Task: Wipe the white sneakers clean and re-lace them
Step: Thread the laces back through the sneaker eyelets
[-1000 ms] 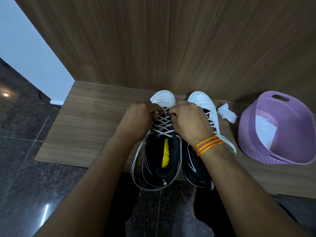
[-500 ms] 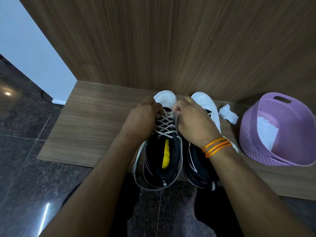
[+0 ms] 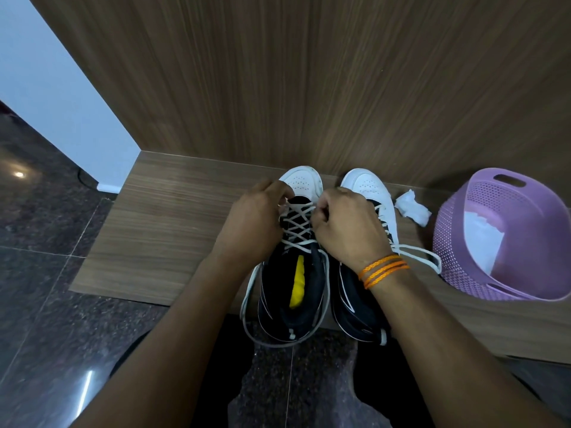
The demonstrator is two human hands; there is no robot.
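Observation:
Two white-toed sneakers with black insides stand side by side on a low wooden platform (image 3: 160, 230), toes toward the wall. The left sneaker (image 3: 304, 180) carries a criss-crossed white lace (image 3: 297, 226) and a yellow strip inside. My left hand (image 3: 251, 220) and my right hand (image 3: 346, 227) pinch that lace at its top eyelets near the toe, one on each side. The right sneaker (image 3: 366, 185) is partly hidden by my right hand; its loose white lace (image 3: 420, 253) trails off to the right.
A crumpled white tissue (image 3: 412, 207) lies right of the sneakers. A purple perforated basket (image 3: 457, 242) with white paper inside stands tilted at the far right. A wood-panelled wall rises right behind the shoes. Dark polished floor lies to the left and below.
Both hands have crept a little farther up the left sneaker's lacing toward the toe. The sneakers, tissue and basket have stayed where they were.

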